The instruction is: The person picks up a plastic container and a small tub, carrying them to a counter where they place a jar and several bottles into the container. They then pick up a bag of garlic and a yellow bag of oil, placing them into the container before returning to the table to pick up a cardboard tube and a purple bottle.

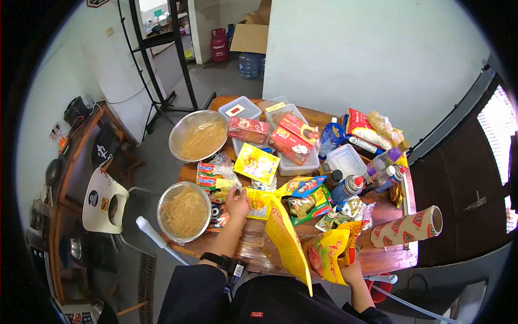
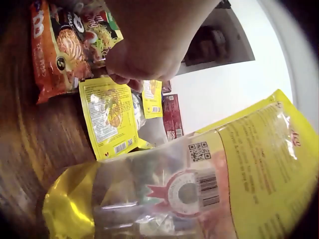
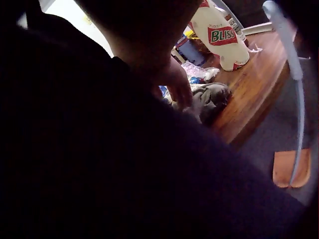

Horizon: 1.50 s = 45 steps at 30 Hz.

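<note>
My left hand [image 1: 237,205] is over the table beside a yellow food packet [image 1: 258,204]. In the left wrist view its fingertips are right at that packet's edge, with much of the grip hidden by the palm. Orange and black noodle packs [image 2: 65,47] lie next to it. My right hand [image 1: 353,272] is at the front right table edge, partly covered by an orange-brown pouch [image 1: 350,237] and a yellow pouch [image 1: 327,254]. In the right wrist view its fingers point down beside a grey crumpled thing [image 3: 212,97]. A tall yellow pouch [image 1: 286,237] with a clear side stands between the hands.
Metal bowls [image 1: 184,211] with brown food sit at the left edge. Red boxes [image 1: 294,137] lie on plastic containers at the back. Several bottles and spray cans [image 1: 348,189] stand on the right, near a cardboard roll [image 1: 407,227]. A white plastic chair [image 1: 105,202] stands left of the table.
</note>
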Available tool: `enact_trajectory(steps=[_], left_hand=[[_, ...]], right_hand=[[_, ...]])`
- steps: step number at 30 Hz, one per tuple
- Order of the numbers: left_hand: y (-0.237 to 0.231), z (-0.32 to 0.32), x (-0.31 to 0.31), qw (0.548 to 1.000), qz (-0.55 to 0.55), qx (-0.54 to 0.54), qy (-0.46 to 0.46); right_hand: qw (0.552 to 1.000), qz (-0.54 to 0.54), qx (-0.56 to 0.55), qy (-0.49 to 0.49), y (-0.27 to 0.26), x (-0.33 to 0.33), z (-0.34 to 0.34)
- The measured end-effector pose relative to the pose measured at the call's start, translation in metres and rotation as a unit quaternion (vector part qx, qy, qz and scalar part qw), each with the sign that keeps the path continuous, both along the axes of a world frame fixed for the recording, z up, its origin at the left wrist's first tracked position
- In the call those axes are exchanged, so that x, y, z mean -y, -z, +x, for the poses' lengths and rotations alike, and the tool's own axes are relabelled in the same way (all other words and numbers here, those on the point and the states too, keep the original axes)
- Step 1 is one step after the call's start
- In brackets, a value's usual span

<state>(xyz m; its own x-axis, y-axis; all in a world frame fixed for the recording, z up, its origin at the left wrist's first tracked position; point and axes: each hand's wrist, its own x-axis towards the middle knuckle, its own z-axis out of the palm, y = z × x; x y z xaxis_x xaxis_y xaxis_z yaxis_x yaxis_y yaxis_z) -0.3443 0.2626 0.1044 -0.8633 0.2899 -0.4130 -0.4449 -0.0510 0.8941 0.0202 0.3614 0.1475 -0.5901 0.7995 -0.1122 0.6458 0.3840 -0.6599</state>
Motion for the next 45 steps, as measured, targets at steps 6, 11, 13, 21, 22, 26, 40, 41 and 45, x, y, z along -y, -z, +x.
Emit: enact_trajectory(steps=[6, 11, 13, 21, 22, 26, 40, 41, 45], left_hand=[[0.019, -0.005, -0.005, 0.999, 0.027, -0.027, -0.006], [0.003, -0.007, 0.007, 0.986, 0.137, -0.094, -0.008], [-0.008, -0.008, 0.017, 0.984, 0.140, -0.105, 0.013], [-0.072, -0.001, 0.040, 0.961, 0.222, -0.140, 0.089], [-0.081, -0.001, 0.044, 0.957, 0.224, -0.153, 0.099], [-0.139, 0.015, 0.064, 0.924, 0.297, -0.214, 0.107], [-0.212, 0.271, 0.181, 0.830, 0.306, -0.232, 0.404], [-0.202, 0.295, 0.169, 0.756, 0.336, -0.270, 0.493], [-0.189, 0.409, 0.149, 0.592, 0.244, -0.137, 0.756]], right_hand=[[0.998, 0.049, 0.006, 0.029, -0.013, 0.004, 0.014], [0.998, 0.015, 0.008, 0.061, 0.002, 0.002, 0.033], [0.996, -0.009, 0.011, 0.083, -0.003, 0.009, 0.034], [0.992, 0.052, 0.023, 0.109, -0.004, 0.046, 0.035], [0.991, 0.035, 0.019, 0.125, -0.003, 0.051, 0.037], [0.984, 0.016, -0.014, 0.177, -0.003, 0.068, 0.055], [0.932, 0.216, -0.237, 0.169, -0.126, 0.159, 0.205], [0.922, 0.252, -0.250, 0.156, -0.140, 0.175, 0.219], [0.861, 0.419, -0.251, 0.141, -0.165, 0.240, 0.284]])
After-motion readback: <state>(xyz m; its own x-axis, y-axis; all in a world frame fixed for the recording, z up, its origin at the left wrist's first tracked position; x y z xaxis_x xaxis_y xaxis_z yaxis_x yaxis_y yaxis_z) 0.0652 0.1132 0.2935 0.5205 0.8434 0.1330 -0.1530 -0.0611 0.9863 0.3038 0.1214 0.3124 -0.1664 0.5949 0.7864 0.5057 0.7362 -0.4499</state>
